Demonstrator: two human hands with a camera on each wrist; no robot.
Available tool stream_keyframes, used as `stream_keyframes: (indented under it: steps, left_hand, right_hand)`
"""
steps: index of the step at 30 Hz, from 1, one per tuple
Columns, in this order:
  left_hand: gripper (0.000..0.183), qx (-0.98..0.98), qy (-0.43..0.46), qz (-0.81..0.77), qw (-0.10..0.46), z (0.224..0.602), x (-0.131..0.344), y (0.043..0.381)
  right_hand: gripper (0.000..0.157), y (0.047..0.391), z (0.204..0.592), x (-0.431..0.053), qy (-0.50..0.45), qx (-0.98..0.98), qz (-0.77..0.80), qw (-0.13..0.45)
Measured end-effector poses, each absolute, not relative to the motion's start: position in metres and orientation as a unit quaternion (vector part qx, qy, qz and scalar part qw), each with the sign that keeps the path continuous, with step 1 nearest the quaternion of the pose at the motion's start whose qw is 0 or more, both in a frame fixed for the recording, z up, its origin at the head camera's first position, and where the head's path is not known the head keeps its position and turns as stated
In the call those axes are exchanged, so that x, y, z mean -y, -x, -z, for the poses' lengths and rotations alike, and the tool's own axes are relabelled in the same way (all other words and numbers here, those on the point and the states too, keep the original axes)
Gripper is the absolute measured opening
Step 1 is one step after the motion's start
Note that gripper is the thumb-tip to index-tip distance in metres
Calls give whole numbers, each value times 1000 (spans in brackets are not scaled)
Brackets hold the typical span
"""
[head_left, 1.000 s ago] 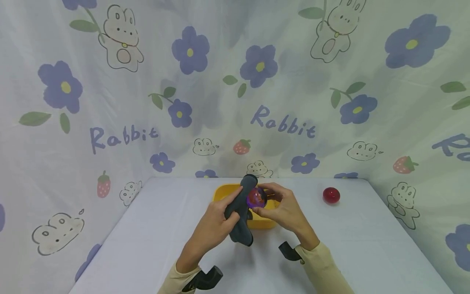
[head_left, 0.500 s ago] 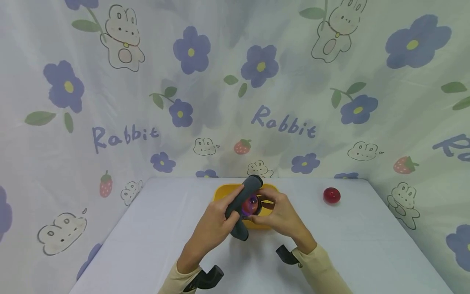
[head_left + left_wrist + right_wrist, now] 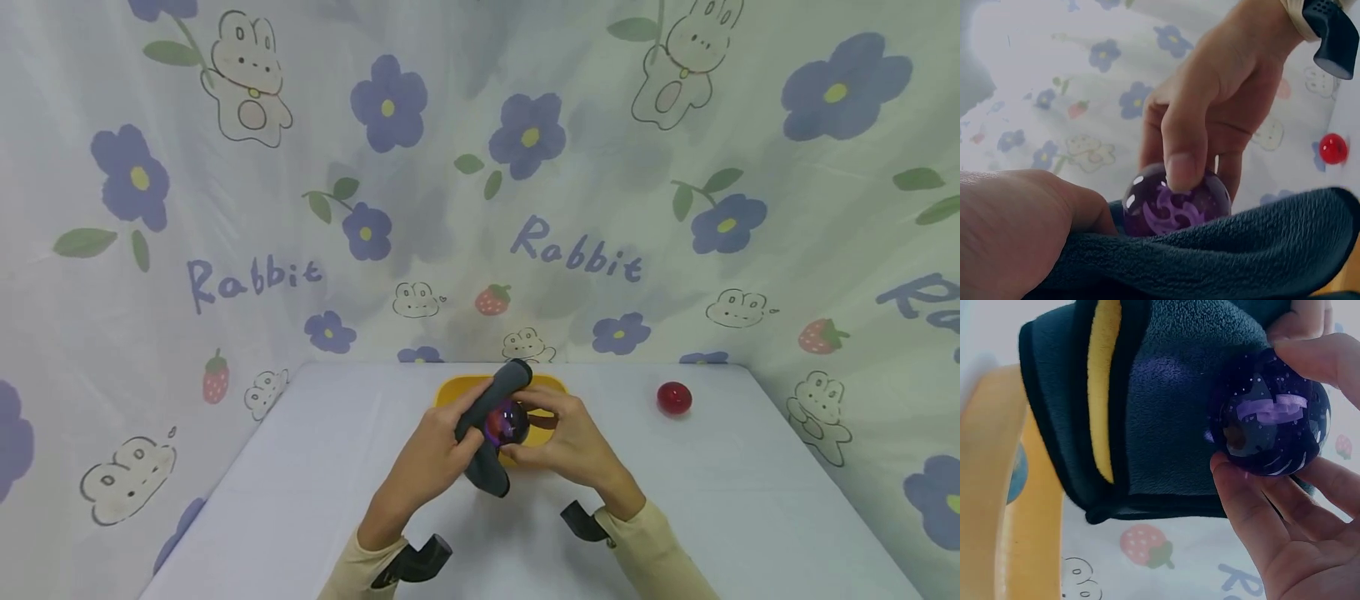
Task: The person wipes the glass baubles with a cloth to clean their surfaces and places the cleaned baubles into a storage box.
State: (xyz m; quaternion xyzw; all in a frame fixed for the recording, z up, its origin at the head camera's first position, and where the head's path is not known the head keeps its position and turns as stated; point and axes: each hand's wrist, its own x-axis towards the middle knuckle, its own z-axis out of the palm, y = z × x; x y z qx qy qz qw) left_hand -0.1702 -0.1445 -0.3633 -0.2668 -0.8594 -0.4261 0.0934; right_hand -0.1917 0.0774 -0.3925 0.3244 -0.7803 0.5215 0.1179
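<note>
– While the left hand (image 3: 423, 458) pinches fuzzy, black-edged cloth (image 3: 1229, 253), where's the ball (image 3: 1269, 422)?
– Against the cloth, above the desk (image 3: 337, 467): glossy, purple, round. Right hand (image 3: 570, 433) clamps it, thumb opposite curved fingers.

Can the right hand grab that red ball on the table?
Probably not right away: the right hand is busy holding the purple ball. Nothing seems to stand between that hand and the red ball, though.
</note>
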Motion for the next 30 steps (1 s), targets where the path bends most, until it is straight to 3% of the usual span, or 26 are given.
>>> stream_keyframes:
  steps: [24,30]
  left_hand:
    - [63,783,246,565,-80,367,162,172]
    - [62,760,231,599,-99,369,167,172]
  right_hand:
    - [56,190,379,-91,-338,767,-536,99]
    - [54,190,376,-93,-340,771,-529,98]
